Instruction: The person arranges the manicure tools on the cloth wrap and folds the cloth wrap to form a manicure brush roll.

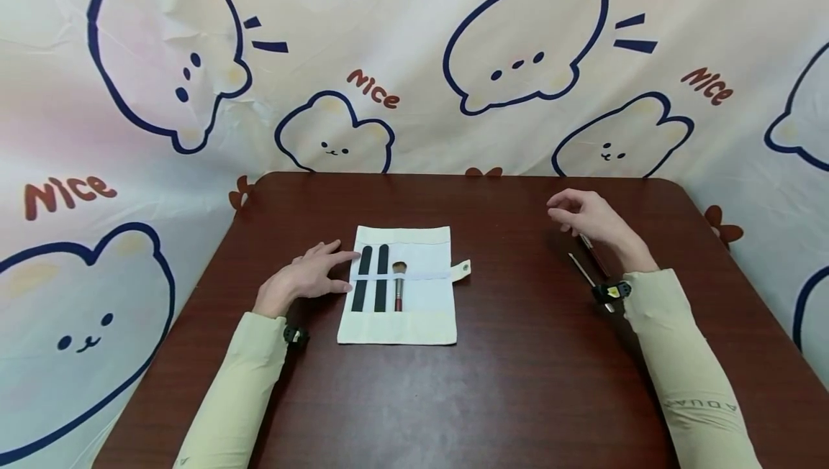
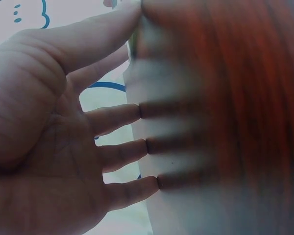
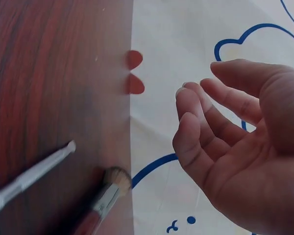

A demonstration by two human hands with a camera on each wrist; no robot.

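White cloth makes up the case [image 1: 427, 249], which lies flat and open on the brown table [image 1: 518, 397], its tab [image 1: 461, 270] sticking out to the right. Under its band [image 1: 427, 276] sit two black strips [image 1: 381, 296] and a small brush [image 1: 399, 288], side by side, their long axes running away from the person.

The left hand [image 1: 307, 275] rests at the case's left edge, fingers spread and gripping nothing, with index finger and thumb at the cloth.

Well apart from it, on the far right of the table, the right hand [image 1: 596, 221] hangs above the loose brush [image 3: 107, 199]. Its fingers curve loosely, thumb apart from them, and hold nothing. The relation that matters is here: this brush lies below the hand, bristles towards the table's far edge, handle slanting back towards the person and rightwards under the wrist. The head view hides the bristles behind the hand; in the right wrist view no finger touches them. Beside the brush, on its left and roughly parallel, lies a silver tool [image 3: 34, 173], partly covered by the wrist camera in the head view. Both are far nearer the right hand than the left, and the case lies off to their left.
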